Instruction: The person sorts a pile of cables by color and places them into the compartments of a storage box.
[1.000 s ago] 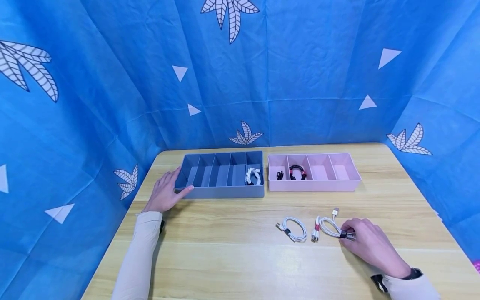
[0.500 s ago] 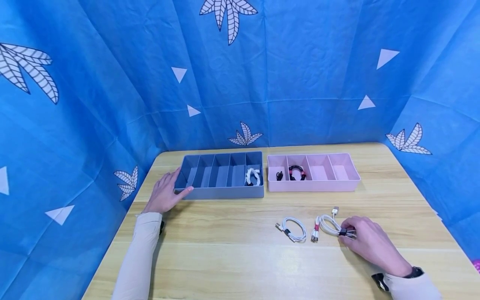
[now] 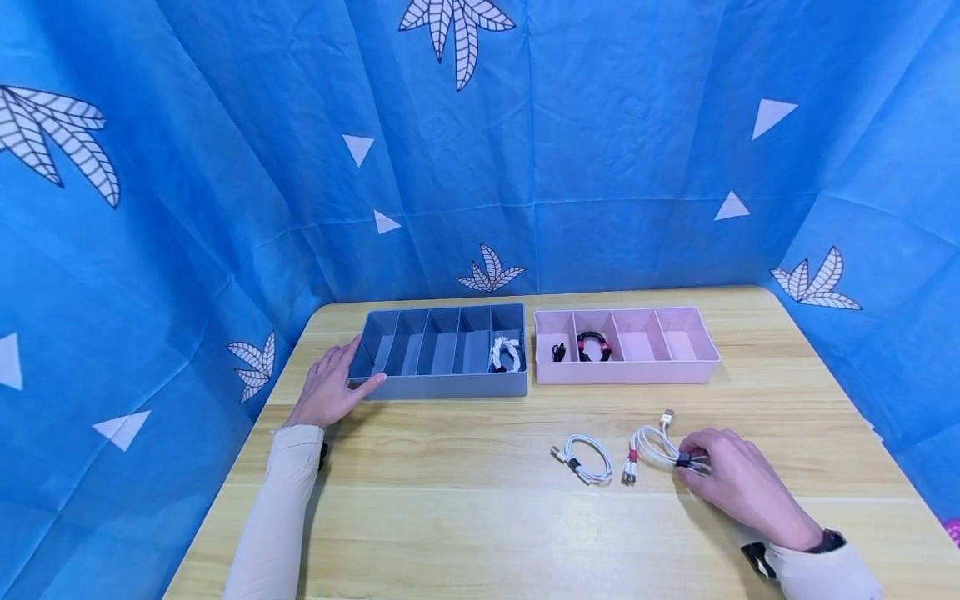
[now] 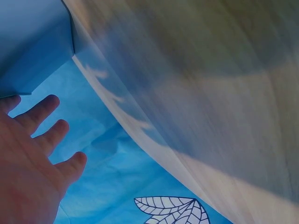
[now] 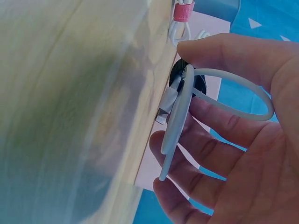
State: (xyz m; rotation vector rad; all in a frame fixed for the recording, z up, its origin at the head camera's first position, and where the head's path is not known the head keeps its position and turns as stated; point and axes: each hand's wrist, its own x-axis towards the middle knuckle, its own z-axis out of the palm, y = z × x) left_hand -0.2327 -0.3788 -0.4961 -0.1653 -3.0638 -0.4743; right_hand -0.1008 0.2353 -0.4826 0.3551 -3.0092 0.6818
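In the head view my right hand [image 3: 738,483] pinches a coiled white USB cable [image 3: 655,442] at its black strap [image 3: 684,460], low over the wooden table. The right wrist view shows the strap [image 5: 201,86] between thumb and fingers, with the cable's loop toward the palm. Right beside it is a white cable with a red tie [image 3: 632,456]. Farther left lies another white coil [image 3: 596,448] with a black strap. My left hand [image 3: 327,390] rests at the left end of the blue-grey divided box [image 3: 450,387], fingers spread and thumb at its front corner.
A pink divided box [image 3: 630,372] stands right of the blue-grey one. It holds a small black cable [image 3: 559,352] and a black coil with red ties [image 3: 582,343]. A white cable bundle [image 3: 498,350] sits in the blue-grey box's rightmost compartment. Blue curtain [image 3: 637,167] hangs behind the table.
The held cable's USB plug has shifted slightly left and away from me, with a small movement of my right hand. My left hand has stayed at the box.
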